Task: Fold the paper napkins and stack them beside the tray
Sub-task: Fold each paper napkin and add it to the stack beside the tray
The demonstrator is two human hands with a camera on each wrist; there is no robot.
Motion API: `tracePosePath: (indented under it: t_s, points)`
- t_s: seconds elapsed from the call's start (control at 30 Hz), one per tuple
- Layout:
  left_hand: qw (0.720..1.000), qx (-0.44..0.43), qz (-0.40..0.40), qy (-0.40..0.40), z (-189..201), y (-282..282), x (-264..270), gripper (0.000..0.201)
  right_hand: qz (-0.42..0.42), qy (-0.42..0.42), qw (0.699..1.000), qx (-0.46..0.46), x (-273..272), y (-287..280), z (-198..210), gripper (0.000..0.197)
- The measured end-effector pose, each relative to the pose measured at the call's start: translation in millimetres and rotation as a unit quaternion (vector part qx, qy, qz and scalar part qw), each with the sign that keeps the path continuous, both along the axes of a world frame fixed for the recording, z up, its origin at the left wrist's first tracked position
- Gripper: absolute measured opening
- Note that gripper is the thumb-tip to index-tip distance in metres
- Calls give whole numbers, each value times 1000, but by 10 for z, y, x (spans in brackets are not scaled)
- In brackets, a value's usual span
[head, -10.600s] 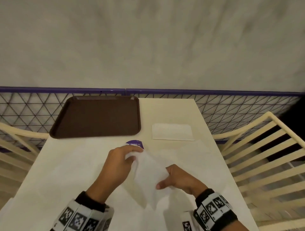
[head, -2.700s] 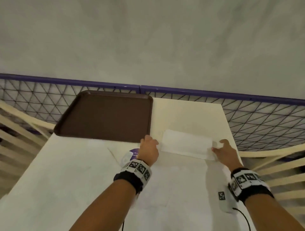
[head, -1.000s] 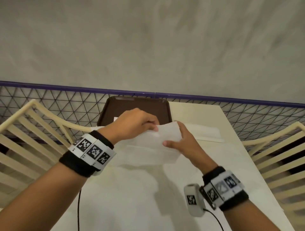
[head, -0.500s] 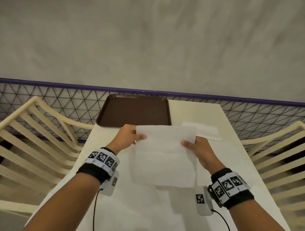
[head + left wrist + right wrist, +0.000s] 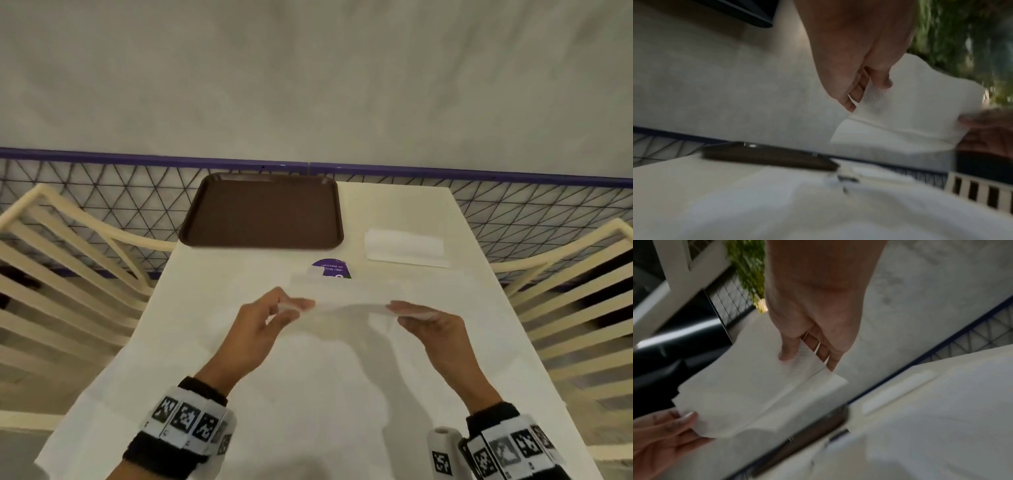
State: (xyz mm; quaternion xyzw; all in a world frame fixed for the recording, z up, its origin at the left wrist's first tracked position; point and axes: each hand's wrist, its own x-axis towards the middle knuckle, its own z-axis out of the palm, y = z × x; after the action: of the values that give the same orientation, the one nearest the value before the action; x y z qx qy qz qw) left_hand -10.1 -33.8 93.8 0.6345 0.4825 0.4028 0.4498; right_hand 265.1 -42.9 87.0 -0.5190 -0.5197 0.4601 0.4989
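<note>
A white paper napkin (image 5: 346, 291) hangs stretched between my two hands above the middle of the table, nearly level. My left hand (image 5: 291, 306) pinches its left edge, thumb on top. My right hand (image 5: 400, 311) pinches the right edge the same way. In the left wrist view the napkin (image 5: 906, 104) shows a crease across it; the right wrist view shows the napkin (image 5: 756, 389) creased too. A stack of folded napkins (image 5: 404, 247) lies flat to the right of the brown tray (image 5: 263, 212) at the table's far end.
A round purple sticker (image 5: 331, 268) lies on the white table (image 5: 308, 411) beyond the held napkin. Cream slatted chairs stand at the left (image 5: 61, 267) and right (image 5: 575, 294). A wire mesh fence with a purple rail (image 5: 479, 174) runs behind the table.
The napkin, held upright facing me half a second ago, has tipped away to near level and dropped lower over the table. Both hands moved down with it. My view shifted right.
</note>
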Motion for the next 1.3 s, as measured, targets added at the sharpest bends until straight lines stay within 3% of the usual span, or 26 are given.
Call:
tracePosePath:
  t_s: [0.07, 0.17, 0.27, 0.37, 0.5, 0.6, 0.67, 0.73, 0.8, 0.87, 0.9, 0.97, 1.03, 1.1, 1.2, 1.3]
  points:
    - [998, -30, -21, 52, -375, -166, -29, 14, 29, -42, 998, -42, 86, -130, -331, 35]
    - [992, -75, -63, 81, -881, -443, -47, 45, 75, -126, 982, -120, 169, -355, -742, 38]
    - [986, -96, -84, 108, -1148, -628, -34, 51, 103, -131, 968, -186, 203, -560, -953, 32]
    - [984, -144, -49, 92, -1172, -678, 0, 42, 85, -140, 967, -196, 208, -598, -1009, 30]
    - [984, -59, 25, 167, -1109, -437, 59, 31, 45, -208, 962, -170, 171, -411, -947, 24]
    - [975, -66, 85, 194, -1052, -175, 224, 20, -19, -257, 946, -198, 129, -227, -967, 25]
    - [964, -86, 108, 226, -1029, -64, 325, 22, -19, -303, 927, -219, 91, -153, -1022, 37]
    - [953, -60, 123, 272, -1058, -55, 398, 37, -10, -354, 908, -222, 56, -119, -1057, 45]
    - [936, 48, 94, 336, -1116, -141, 486, 49, -9, -389, 895, -219, 37, -108, -1071, 47]
    - [914, 124, -7, 387, -1157, -290, 617, 43, -14, -398, 891, -217, 32, -102, -1079, 47]
    - [899, 132, -69, 412, -1165, -354, 688, 41, -15, -398, 890, -220, 30, -99, -1084, 47]
    - [860, 96, -148, 479, -1249, -458, 779, 56, -18, -395, 891, -224, 31, -90, -1093, 45]
    - [832, 116, -144, 522, -1343, -490, 806, 70, -27, -383, 895, -225, 29, -88, -1099, 40]
    - [815, 66, -165, 552, -1355, -502, 802, 66, -33, -372, 898, -231, 20, -90, -1100, 33]
    - [805, -17, -211, 554, -1495, -547, 752, 60, -36, -356, 902, -243, 10, -95, -1098, 23]
    - [832, -6, -189, 521, -1483, -541, 715, 63, -51, -338, 909, -236, -7, -133, -1050, 28]
